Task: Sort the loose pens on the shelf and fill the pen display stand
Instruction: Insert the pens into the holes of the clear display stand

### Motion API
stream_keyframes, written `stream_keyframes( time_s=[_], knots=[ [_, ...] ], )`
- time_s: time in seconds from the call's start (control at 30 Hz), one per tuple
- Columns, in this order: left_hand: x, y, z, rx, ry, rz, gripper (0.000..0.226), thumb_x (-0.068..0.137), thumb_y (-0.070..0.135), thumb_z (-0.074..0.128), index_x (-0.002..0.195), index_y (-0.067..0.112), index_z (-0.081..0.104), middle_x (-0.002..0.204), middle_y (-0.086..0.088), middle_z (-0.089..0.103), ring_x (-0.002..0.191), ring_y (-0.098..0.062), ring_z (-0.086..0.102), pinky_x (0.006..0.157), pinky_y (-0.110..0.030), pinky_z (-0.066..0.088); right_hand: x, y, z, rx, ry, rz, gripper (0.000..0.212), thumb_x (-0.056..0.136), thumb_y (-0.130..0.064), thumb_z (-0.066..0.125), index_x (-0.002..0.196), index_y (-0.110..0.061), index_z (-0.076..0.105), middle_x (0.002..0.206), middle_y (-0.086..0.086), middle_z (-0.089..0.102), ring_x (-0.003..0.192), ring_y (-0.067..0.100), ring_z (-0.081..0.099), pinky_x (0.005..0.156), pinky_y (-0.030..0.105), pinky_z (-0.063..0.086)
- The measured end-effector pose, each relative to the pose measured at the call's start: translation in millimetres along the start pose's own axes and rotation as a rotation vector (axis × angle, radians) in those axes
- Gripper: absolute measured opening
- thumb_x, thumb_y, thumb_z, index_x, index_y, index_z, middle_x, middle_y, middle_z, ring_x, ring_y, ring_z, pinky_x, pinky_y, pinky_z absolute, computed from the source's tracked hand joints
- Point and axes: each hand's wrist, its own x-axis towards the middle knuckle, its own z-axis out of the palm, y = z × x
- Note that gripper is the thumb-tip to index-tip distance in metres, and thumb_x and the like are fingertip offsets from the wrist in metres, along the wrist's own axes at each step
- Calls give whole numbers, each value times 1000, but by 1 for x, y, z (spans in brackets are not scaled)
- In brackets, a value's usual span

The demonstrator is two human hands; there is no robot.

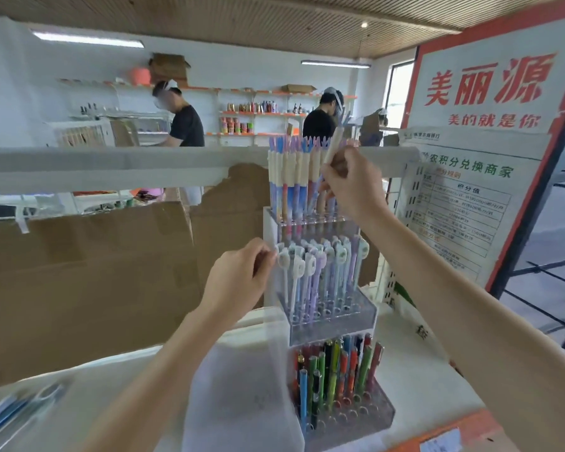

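From where I watched, the pen display stand [323, 314] looked well on its way to full. Its top tier carried a tight row of pens with cream caps and forked tops, its middle tier was crowded with pastel pens bearing round white toppers, and its bottom tier held bright green, orange and blue pens toward the back, with several front holes bare. I judged that those holes were what remained, along with the loose pens [17, 412] lying blurred at the left end of the shelf [421, 380]. The right hand [353, 184] was curled around a cream-capped pen [335, 143], held upright just beside the top row. The left hand [242, 275] pinched at the stand's left edge by a white-topped pen [284, 259]; I could not tell which it gripped.
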Motion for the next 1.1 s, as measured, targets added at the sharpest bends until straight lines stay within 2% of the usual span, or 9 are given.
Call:
stream_keyframes(
  time_s=[0.07, 0.13, 0.2, 0.4, 0.73, 0.8, 0.9, 1.0, 1.1],
  knots=[
    [13, 0, -2, 37, 56, -10, 14, 96, 24, 49, 88, 17, 58, 54, 12, 51, 45, -6, 49, 46, -22, 39, 4, 5, 5, -60, -38, 3, 10, 96, -13, 51, 97, -3, 54, 86, 10, 67, 69, 16, 64, 70, 35, 57],
    [26, 0, -3, 49, 98, -8, 17, 97, 26, 47, 98, 16, 61, 59, 12, 54, 50, -8, 51, 51, -31, 44, 5, 9, 10, -97, -74, 15, 12, 96, -14, 52, 99, -3, 54, 88, 13, 67, 71, 19, 65, 72, 37, 56],
    [35, 2, -1, 96, 87, 4, 24, 98, 28, 44, 108, 14, 61, 64, 7, 57, 55, -15, 54, 54, -32, 46, 5, 14, 15, -135, -116, 36, 15, 95, -16, 54, 99, -2, 56, 89, 14, 67, 78, 26, 66, 76, 42, 54],
    [43, -3, 5, 184, 62, 27, 33, 99, 31, 42, 120, 18, 63, 84, -7, 71, 73, -28, 65, 64, -41, 53, 4, 20, 24, -166, -115, 44, 16, 94, -17, 55, 98, -2, 58, 89, 15, 66, 80, 27, 62, 75, 39, 51],
    [42, -9, 2, 176, 40, 68, 33, 98, 30, 44, 124, 19, 60, 65, -4, 65, 56, -25, 59, 58, -39, 52, -2, 27, 23, -144, -145, 97, 17, 91, -19, 60, 98, -3, 58, 88, 13, 66, 79, 24, 62, 67, 28, 48],
    [36, -12, 1, 182, 29, 69, 31, 98, 28, 44, 122, 19, 60, 67, -3, 65, 57, -25, 59, 58, -39, 53, -10, 25, 19, -163, -133, 76, 16, 90, -19, 61, 96, -5, 57, 88, 11, 64, 77, 21, 59, 66, 26, 47],
    [17, -17, -2, 184, 13, 16, 26, 96, 30, 46, 110, 20, 65, 73, 1, 69, 64, -23, 64, 63, -37, 54, -31, 13, 21, -241, -153, -81, 9, 91, -13, 57, 94, -5, 56, 87, 8, 62, 77, 21, 59, 73, 34, 51],
    [-15, -26, -4, 200, -17, -66, 18, 94, 28, 50, 95, 22, 67, 62, 7, 64, 61, -22, 60, 61, -34, 51, -67, -4, 36, -266, -252, -251, 5, 91, -13, 55, 92, -8, 57, 85, 2, 60, 75, 18, 58, 71, 33, 50],
    [-56, -39, -7, 241, -51, -147, 18, 91, 22, 52, 74, 23, 59, 47, 11, 49, 48, -16, 48, 50, -28, 40, -111, -16, 61, -254, -398, -357, 8, 92, -15, 51, 93, -9, 56, 86, 0, 57, 74, 19, 55, 69, 34, 47]
  ],
)
